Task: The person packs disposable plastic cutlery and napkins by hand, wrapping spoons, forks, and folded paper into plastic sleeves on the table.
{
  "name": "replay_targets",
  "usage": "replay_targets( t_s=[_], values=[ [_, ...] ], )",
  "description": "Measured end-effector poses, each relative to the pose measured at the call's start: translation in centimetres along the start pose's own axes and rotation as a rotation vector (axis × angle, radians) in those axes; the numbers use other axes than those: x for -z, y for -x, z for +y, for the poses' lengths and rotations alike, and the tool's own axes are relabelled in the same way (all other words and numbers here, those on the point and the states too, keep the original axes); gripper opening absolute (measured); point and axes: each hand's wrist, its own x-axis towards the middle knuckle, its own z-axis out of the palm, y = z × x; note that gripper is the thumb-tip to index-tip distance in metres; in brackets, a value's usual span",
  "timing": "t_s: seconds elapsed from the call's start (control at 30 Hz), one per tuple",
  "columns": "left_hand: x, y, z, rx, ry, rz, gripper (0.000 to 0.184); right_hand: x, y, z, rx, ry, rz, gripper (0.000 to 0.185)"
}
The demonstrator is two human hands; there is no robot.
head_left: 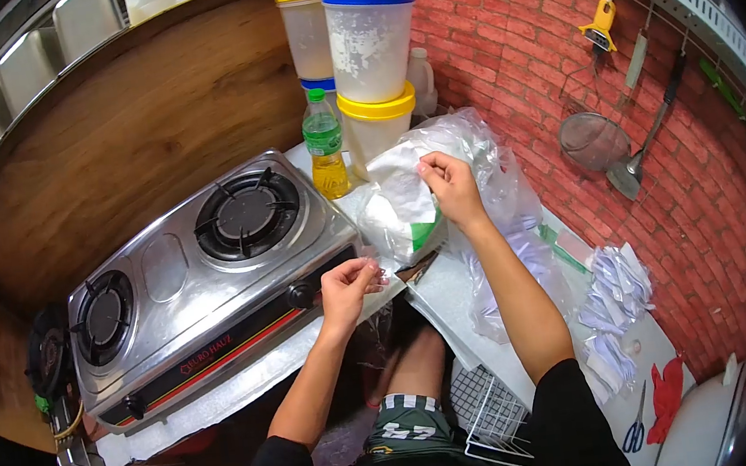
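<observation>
My left hand (346,294) is closed in a pinch by the stove's front right corner. A bit of thin clear plastic (381,276) shows at its fingertips. My right hand (453,184) is raised over the counter, thumb and fingers pinched at the edge of a thin white sheet (397,177); its material is hard to tell. Just below lies a clear plastic bag (395,223) with white and green contents. Beside it, under my right forearm, a larger crumpled clear bag (492,288) holds pale folded pieces.
A two-burner gas stove (178,275) stands left. Behind are an oil bottle (326,150) and stacked lidded tubs (373,47). On the right lie white-and-blue strips (617,287), scissors (635,429) and a red cloth-like piece (665,400). A strainer (595,140) and spatula (650,138) hang on the brick-patterned wall.
</observation>
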Motion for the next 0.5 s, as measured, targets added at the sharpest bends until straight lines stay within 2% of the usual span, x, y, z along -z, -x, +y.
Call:
replay_targets(
  t_s=[0.13,0.2,0.27,0.3,0.33,0.4,0.43,0.47,0.5],
  values=[
    [-2.2,-0.2,0.5,-0.034,0.045,0.009,0.014,3.1,2.9,-1.5,-0.069,-0.061,-0.005,0.013],
    [-3.8,-0.2,0.7,0.015,0.093,-0.037,0.020,5.6,5.0,-1.1,-0.127,-0.049,0.001,0.014],
    [-5.6,-0.1,0.4,0.068,0.094,-0.094,0.024,8.4,7.7,-2.7,-0.155,0.174,-0.138,0.014],
    [-6.7,0.3,0.9,0.048,0.135,-0.224,0.031,9.7,9.0,-3.5,-0.252,0.239,-0.157,0.016],
    [-8.1,-0.1,0.1,-0.091,0.116,-0.301,0.042,11.0,10.3,-4.1,-0.272,0.249,-0.123,0.016],
    [-10.1,0.7,0.0,0.064,0.175,-0.538,0.057,13.6,13.1,-5.4,-0.165,0.438,-0.167,0.018],
    [-11.6,1.0,-0.1,0.136,0.104,-0.586,0.074,14.9,14.5,-6.3,-0.188,0.452,-0.134,0.018],
    [-13.0,1.6,0.1,0.210,-0.023,-0.583,0.073,16.2,15.9,-7.3,-0.207,0.532,-0.157,0.018],
    [-14.8,2.3,-0.1,0.210,-0.097,-0.573,0.063,17.4,17.3,-8.3,-0.228,0.609,-0.182,0.018]
  ],
)
